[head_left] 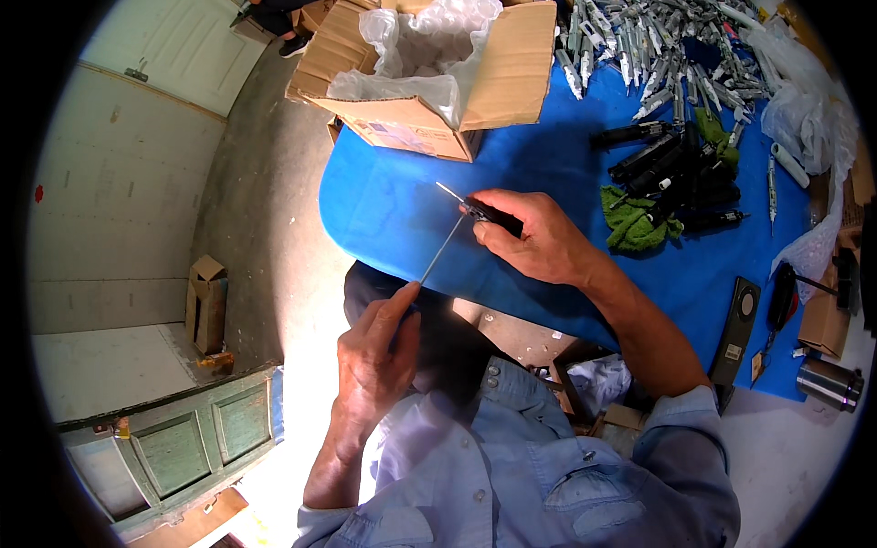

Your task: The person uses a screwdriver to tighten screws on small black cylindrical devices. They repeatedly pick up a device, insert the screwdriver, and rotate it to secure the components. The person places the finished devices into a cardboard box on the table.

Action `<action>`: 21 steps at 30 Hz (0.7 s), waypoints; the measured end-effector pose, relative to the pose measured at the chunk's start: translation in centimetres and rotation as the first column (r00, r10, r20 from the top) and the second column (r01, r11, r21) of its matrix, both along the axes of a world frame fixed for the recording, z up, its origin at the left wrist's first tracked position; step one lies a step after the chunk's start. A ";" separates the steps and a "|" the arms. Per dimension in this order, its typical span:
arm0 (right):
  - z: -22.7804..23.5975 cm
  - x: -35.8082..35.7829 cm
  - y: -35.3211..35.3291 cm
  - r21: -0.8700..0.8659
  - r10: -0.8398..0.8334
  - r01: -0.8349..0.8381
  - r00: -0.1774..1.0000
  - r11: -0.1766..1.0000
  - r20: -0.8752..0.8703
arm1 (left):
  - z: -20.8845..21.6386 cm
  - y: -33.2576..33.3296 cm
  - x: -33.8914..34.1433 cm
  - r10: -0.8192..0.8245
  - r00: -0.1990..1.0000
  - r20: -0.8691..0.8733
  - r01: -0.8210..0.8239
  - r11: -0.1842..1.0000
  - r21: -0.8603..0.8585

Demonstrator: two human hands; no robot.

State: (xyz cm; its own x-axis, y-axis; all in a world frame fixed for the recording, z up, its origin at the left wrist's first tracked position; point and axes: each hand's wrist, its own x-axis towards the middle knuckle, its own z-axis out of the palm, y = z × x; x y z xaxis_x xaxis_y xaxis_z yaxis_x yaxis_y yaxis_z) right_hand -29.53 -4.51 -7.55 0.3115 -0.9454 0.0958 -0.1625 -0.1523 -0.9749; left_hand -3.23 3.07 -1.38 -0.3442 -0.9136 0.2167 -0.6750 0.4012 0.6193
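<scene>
On table [365, 201], box [402, 137] at far left, to right of it heap of pen-like pieces [653, 50], nearer, dark-free space aside, tools [644, 164] partly on cloth [628, 224].

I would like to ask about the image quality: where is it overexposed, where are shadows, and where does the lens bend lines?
Head view: the pale floor burns out to near white at lower left; head view: a dark shadow lies on the blue cloth-covered tabletop below the person's bare right hand; head view: the tall off-white wall meets the floor along a curved line.
</scene>
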 end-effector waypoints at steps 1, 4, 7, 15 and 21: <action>-0.1 0.0 0.0 0.002 -0.003 0.003 1.000 1.000 0.010 | 0.0 0.0 0.0 -0.002 1.000 0.004 0.002 1.000 -0.002; -0.2 0.1 0.0 0.020 -0.013 0.013 1.000 1.000 0.020 | -0.1 0.0 0.1 0.000 1.000 0.008 0.000 1.000 0.002; -0.1 0.1 0.0 -0.028 -0.019 0.019 1.000 0.999 -0.010 | -0.1 -0.1 0.0 0.002 1.000 0.005 -0.002 1.000 0.004; -0.2 0.2 0.0 -0.024 -0.019 0.019 1.000 1.000 -0.022 | -0.1 -0.1 -0.1 0.010 1.000 0.020 -0.010 1.000 0.004; -0.3 0.2 0.0 0.016 -0.019 0.019 1.000 1.000 0.019 | -0.3 -0.1 -0.1 0.020 0.996 0.085 -0.017 0.999 -0.038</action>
